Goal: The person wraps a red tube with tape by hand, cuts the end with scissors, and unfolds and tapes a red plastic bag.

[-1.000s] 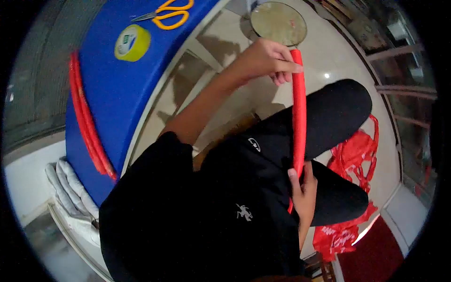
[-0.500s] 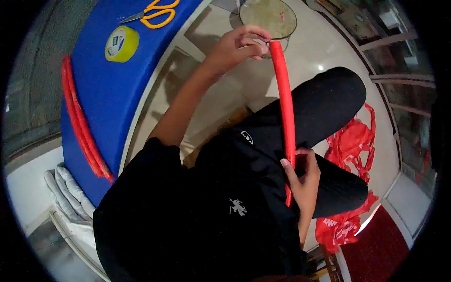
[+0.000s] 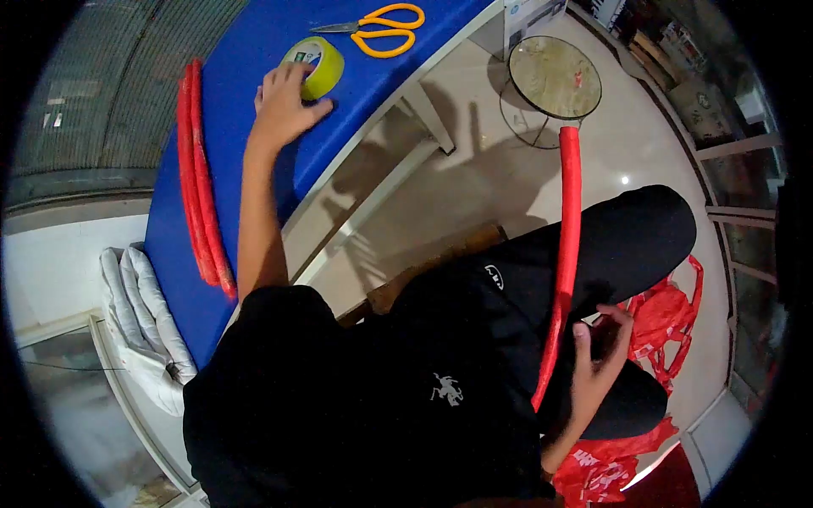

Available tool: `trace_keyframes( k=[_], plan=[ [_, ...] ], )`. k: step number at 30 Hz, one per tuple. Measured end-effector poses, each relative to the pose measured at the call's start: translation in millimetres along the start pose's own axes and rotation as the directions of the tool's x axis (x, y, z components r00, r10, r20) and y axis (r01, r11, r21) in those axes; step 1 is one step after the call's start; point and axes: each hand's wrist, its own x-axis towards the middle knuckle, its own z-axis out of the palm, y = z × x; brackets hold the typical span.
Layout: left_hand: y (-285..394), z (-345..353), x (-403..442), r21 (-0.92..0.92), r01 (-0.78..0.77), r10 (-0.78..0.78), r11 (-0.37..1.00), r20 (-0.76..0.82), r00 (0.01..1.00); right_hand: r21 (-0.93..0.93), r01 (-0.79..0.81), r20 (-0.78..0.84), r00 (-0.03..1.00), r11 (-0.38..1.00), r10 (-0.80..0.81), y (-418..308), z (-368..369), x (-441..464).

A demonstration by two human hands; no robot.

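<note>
My left hand is over the blue table, its fingertips at the near side of a roll of yellow-green tape. Its thumb is spread away, so the hand is open. Across my lap lies a long red tube, wrapped in thin shiny material, its far end pointing at the round stool. Just right of the tube's lower part is my right hand, open with curved fingers and apart from it. Scissors with orange handles rest beyond the tape.
Several red tubes lie along the left part of the blue table. A round stool stands on the tiled floor. Crumpled red plastic bags are on the floor at right, and a folded white-grey bundle is at left.
My left hand has left the tube's far end and moved left to the tape roll. My right hand has let go of the tube, which now rests on my lap. The view has shifted left.
</note>
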Motion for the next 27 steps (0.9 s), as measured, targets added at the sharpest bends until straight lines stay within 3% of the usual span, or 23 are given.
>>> trace_keyframes(
  k=[2,3,4,7,9,10,11,12,14,17,22,25,27],
  plan=[
    [-3,-10,-8,0.156,-0.138,0.115,0.978,0.149,0.982,0.012,0.030,0.029,0.999,0.999,-0.030,-7,0,8],
    [-5,-11,-6,0.155,-0.136,0.113,0.978,0.148,0.983,0.026,0.063,0.053,0.997,0.998,-0.064,-12,2,14],
    [-8,-10,-2,0.113,-0.097,0.074,0.989,0.188,0.979,-0.065,0.175,0.076,0.982,0.982,-0.170,-20,6,23],
    [-2,-15,6,0.058,-0.053,0.037,0.997,0.250,0.968,-0.050,0.337,0.244,0.917,0.940,-0.316,-50,31,53],
    [12,-23,16,0.042,-0.065,0.051,0.997,0.272,0.961,-0.008,0.503,0.306,0.824,0.864,-0.477,-69,60,79],
    [22,-31,17,-0.077,-0.033,0.053,0.996,0.279,0.959,0.038,0.598,0.308,0.755,0.801,-0.578,-78,79,92],
    [32,-39,15,-0.194,0.004,0.053,0.981,0.289,0.956,0.111,0.610,0.305,0.731,0.785,-0.611,-85,99,104],
    [42,-45,13,-0.196,-0.004,0.060,0.981,0.283,0.957,0.185,0.622,0.297,0.703,0.761,-0.646,-93,119,117],
    [64,-56,3,-0.427,-0.061,0.172,0.902,0.226,0.959,0.253,0.625,0.275,0.685,0.738,-0.675,-110,151,134],
    [96,-72,-10,-0.537,-0.183,0.289,0.823,0.119,0.950,0.219,0.756,0.138,0.602,0.617,-0.786,-117,179,151],
    [124,-87,-19,-0.621,-0.188,0.352,0.761,0.151,0.924,0.191,0.785,0.132,0.574,0.589,-0.808,-124,163,150],
    [125,-83,-19,-0.552,-0.194,0.359,0.811,0.207,0.910,0.196,0.772,0.149,0.586,0.604,-0.797,-128,138,155],
    [114,-68,-18,-0.747,-0.242,0.476,0.620,0.113,0.872,0.175,0.772,0.157,0.591,0.612,-0.791,-133,111,160]
  ],
)
